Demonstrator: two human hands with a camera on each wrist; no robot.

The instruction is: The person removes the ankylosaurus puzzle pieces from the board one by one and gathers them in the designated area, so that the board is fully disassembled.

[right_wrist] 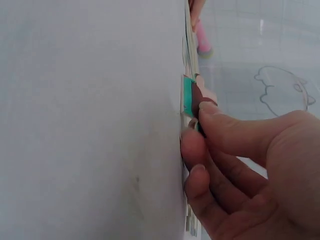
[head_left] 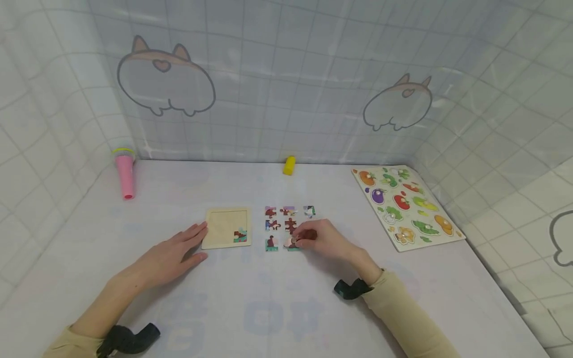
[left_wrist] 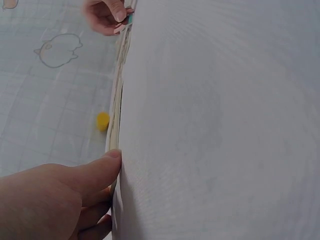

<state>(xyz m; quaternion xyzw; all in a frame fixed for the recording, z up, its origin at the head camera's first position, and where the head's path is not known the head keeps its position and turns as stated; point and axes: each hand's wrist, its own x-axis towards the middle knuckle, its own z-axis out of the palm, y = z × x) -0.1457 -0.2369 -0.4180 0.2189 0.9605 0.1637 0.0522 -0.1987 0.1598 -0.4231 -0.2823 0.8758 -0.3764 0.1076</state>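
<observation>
A shallow wooden puzzle tray (head_left: 221,224) lies on the table, with one jigsaw piece (head_left: 240,235) in its lower right corner. My left hand (head_left: 172,256) rests at the tray's left edge, fingers extended and fingertips right at the rim. To the right of the tray, several loose jigsaw pieces (head_left: 271,243) are laid out in rows. Over the lower right of these rows, my right hand (head_left: 329,240) pinches a teal-and-brown jigsaw piece (right_wrist: 188,97) between thumb and fingers. In the right wrist view that piece is tilted up, partly hidden by the thumb.
A vegetable peg board (head_left: 405,206) lies at the right side of the table. Near the back wall stands a small yellow cylinder (head_left: 289,165). A pink flashlight-shaped thing (head_left: 125,174) lies at the back left. Tiled-pattern sheeting (head_left: 277,99) walls in the back and sides.
</observation>
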